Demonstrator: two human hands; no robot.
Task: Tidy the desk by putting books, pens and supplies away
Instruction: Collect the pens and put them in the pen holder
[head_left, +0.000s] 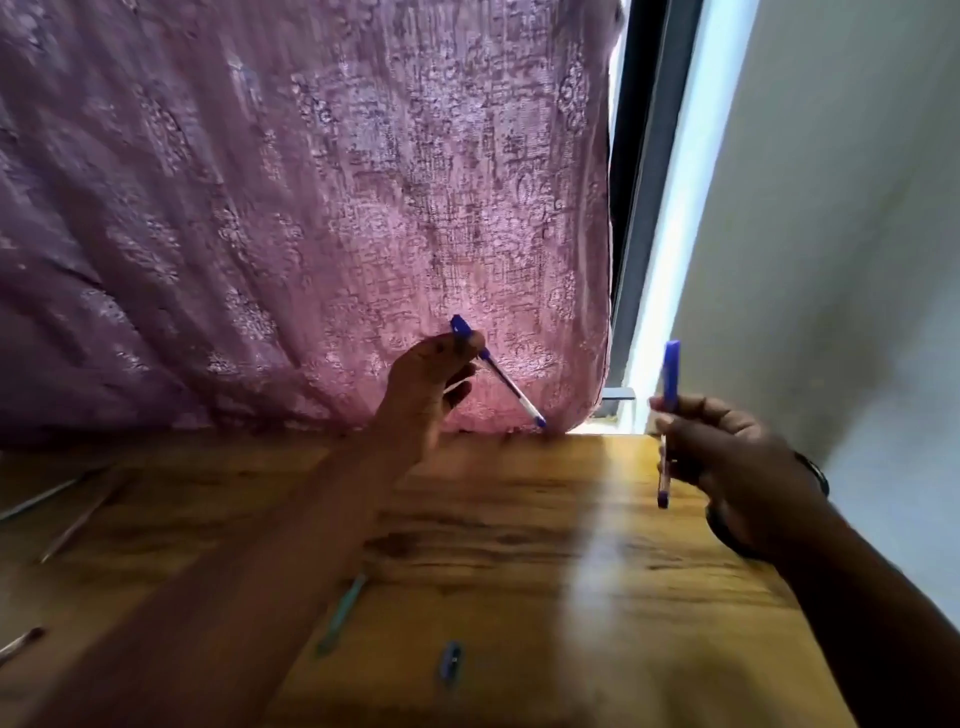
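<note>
My left hand (426, 384) is raised over the far edge of the wooden desk (519, 545), pinching a blue-capped pen (506, 382) that slants down to the right. My right hand (727, 452) is at the right side of the desk and grips a second blue pen (670, 384) held upright, its tip pointing down. A green pen (343, 613) lies on the desk between my arms. A small blue pen cap or short blue item (450, 661) lies near the front edge.
A purple patterned curtain (311, 208) hangs right behind the desk. A window frame (644, 208) and a white wall (831, 260) stand to the right. Two thin pens or pencils (72, 522) lie at the left, and another (21, 644) at the lower left.
</note>
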